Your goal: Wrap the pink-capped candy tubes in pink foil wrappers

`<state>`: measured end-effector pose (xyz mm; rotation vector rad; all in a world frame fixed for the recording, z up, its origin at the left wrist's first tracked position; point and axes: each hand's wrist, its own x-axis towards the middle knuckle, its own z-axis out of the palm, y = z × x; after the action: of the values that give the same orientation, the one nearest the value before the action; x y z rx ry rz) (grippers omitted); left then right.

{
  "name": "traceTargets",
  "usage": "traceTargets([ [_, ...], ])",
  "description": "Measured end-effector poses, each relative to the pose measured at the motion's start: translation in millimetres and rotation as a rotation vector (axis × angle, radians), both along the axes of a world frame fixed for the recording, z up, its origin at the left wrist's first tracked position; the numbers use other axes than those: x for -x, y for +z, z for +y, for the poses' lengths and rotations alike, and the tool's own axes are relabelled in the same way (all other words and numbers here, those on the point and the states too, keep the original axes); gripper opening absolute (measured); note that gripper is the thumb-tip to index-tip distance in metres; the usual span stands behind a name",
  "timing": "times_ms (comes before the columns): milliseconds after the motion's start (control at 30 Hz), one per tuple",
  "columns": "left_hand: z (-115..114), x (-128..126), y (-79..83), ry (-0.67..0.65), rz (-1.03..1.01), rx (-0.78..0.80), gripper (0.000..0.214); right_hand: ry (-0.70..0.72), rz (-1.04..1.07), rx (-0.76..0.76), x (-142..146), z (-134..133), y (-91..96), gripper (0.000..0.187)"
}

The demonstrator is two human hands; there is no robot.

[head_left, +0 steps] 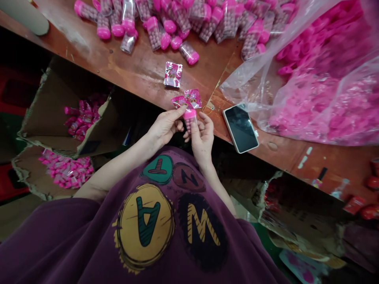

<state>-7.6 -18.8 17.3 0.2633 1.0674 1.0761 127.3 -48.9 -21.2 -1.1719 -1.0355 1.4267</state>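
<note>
My right hand (pixel 203 136) is wrapped round a small clear bottle of pink beads (pixel 189 118) with a pink cap, held upright just over the table's front edge. With thumb and fingers, my left hand (pixel 166 125) pinches a shiny pink sachet (pixel 179 101) against the bottle's cap. A second pink sachet (pixel 193 98) lies right behind the cap. Farther back, a small stack of similar sachets (pixel 173 75) rests on the wooden table (pixel 133 75). The fingers partly hide the bottle's lower end.
Many capped bead bottles (pixel 180 23) are heaped at the back. A phone (pixel 241 128) lies to the right, beside a large plastic bag of pink pieces (pixel 325 90). Cardboard boxes (pixel 44 106) with pink packs stand below left; another box (pixel 293 213) is below right.
</note>
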Motion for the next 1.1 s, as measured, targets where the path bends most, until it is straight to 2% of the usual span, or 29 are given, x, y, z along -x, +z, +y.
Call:
traceTargets([
  [167, 0.0, 0.3, 1.8, -0.077, 0.011, -0.045, 0.049, 0.021, 0.003, -0.024, 3.2, -5.3, 2.0, 0.051],
  [333, -0.1, 0.6, 5.2, -0.140, 0.031, -0.016, 0.051, 0.055, 0.121, 0.047, 1.0, -0.9, -2.3, 0.053],
  [533, -3.0, -4.2, 8.2, -0.122, 0.059, 0.039, 0.039, 0.020, -0.009, -0.002, -3.6, 0.8, -2.9, 0.057],
  [600, -3.2, -3.5, 8.2, -0.123, 0.041, 0.045, 0.037, 0.032, 0.038, 0.047, -6.2, 2.6, 0.0, 0.057],
  [733, -3.3, 0.1, 7.8, -0.160, -0.022, 0.003, 0.035, 0.095, 0.262, 0.234, -12.4, 9.2, 5.0, 0.055],
  [833, -5.1, 0.1, 6.4, -0.200, -0.046, -0.019, 0.039, 0.091, 0.293, 0.278, -13.2, 9.9, 4.5, 0.055],
  [900, -7.3, -1.6, 4.6, -0.187, -0.025, -0.010, 0.038, 0.042, 0.228, 0.219, -11.3, 7.2, 2.0, 0.056],
  [1033, -10.7, -4.2, 1.2, -0.142, 0.032, 0.004, 0.029, -0.011, -0.106, -0.041, -6.9, 2.6, -5.9, 0.052],
  [1100, -11.7, -3.5, 0.7, -0.146, 0.042, 0.017, 0.030, 0.022, -0.101, -0.018, -6.0, 3.8, -9.5, 0.052],
])
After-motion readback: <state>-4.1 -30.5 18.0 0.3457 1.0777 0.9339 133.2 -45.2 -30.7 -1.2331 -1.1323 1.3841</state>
